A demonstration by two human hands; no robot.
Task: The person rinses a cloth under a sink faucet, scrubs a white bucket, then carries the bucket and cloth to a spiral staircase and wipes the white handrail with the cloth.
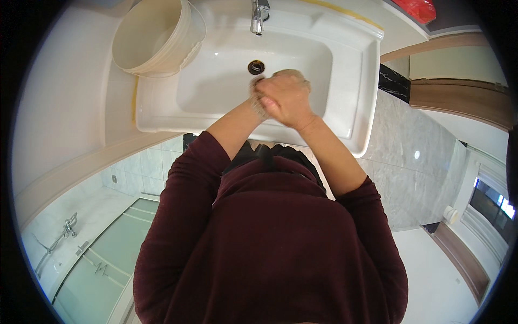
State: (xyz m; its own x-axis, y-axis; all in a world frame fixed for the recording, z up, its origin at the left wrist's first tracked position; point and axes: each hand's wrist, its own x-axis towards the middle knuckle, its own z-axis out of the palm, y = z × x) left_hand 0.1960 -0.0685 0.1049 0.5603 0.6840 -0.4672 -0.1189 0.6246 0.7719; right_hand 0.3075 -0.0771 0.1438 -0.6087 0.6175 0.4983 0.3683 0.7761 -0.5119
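Both hands come together over the front of a white washbasin (218, 91), a short way below its drain (256, 67). My right hand (289, 99) lies across my left hand (262, 106) and covers much of it. A crumpled greyish piece of material (290, 74), apparently a cloth, shows past the fingers at the top. More of it seems to show on the left, where motion blurs it. The fingers of both hands are curled around it. Above the drain stands a chrome faucet (257, 18); no stream of water is visible from its spout.
A cream plastic bucket (149, 40) with a handle sits tilted on the basin's left rim. At the far right is a red plastic bag (419, 9). A wooden cabinet (457, 95) stands beyond grey floor tiles (408, 150). A glass-fronted bathtub (109, 243) lies lower left.
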